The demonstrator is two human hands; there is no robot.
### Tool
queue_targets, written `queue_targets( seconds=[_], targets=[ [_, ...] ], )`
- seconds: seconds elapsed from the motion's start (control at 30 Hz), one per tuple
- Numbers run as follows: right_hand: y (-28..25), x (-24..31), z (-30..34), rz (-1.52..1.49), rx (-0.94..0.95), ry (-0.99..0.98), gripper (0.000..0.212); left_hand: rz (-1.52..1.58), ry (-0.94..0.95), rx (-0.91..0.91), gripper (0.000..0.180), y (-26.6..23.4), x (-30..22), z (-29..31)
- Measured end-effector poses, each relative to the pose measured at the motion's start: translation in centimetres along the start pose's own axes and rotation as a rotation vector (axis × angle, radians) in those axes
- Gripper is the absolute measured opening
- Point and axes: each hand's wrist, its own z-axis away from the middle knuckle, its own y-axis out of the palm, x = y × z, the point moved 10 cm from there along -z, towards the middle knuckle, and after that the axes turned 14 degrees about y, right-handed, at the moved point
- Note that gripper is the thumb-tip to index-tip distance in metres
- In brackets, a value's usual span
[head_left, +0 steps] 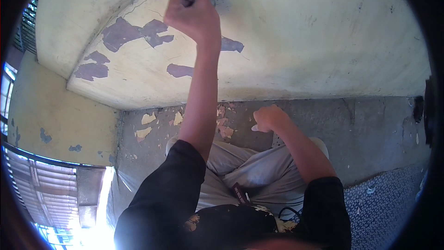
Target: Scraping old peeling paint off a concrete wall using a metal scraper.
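Observation:
My left hand (196,14) is raised against the cream-painted wall (300,32), its fingers curled and one finger or the thumb stretched up toward a bare patch at the picture's upper edge. Whether a paint flake is between those fingers I cannot make out. Around that arm the wall shows purple-grey patches (122,34) where paint has come off. My right hand (270,118) is closed in front of my crossed legs, low over the floor. A small pale bit shows at its fingertips, too small to name.
Loose paint flakes (143,133) lie on the grey floor (319,115) along the wall's foot. A patterned mat (384,203) covers the floor at the lower right. Bright light comes through a slatted opening (53,190) at the lower left.

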Motion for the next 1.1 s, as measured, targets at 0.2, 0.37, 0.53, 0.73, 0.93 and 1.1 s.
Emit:
queue_targets(
  seconds=[0.2, 0.37, 0.53, 0.73, 0.93, 1.1],
  targets=[
    [-0.4, 0.4, 0.5, 0.027, -0.021, -0.045, 0.052, -0.031, -0.015, 0.011, 0.052, -0.5, 1.0, 1.2],
    [0.0, 0.4, 0.3, 0.003, -0.013, -0.041, 0.051, -0.074, -0.029, 0.016, 0.053, -0.5, 0.1, 1.7],
    [0.1, 0.2, 0.6, 0.005, -0.017, -0.034, 0.050, -0.066, -0.056, 0.020, 0.050, -0.2, 0.2, 1.6],
    [-0.3, 0.4, 0.2, -0.008, -0.059, -0.047, 0.050, 0.070, -0.076, -0.082, 0.048, 0.1, 0.2, 4.2],
    [0.3, 0.2, 0.2, 0.009, -0.011, -0.034, 0.050, 0.212, -0.270, -0.157, 0.050, 0.3, 1.3, 1.8],
    [-0.4, 0.2, 0.2, -0.017, -0.088, -0.059, 0.050, 0.125, -0.145, -0.162, 0.049, 0.9, -0.5, 5.6]
  ],
)
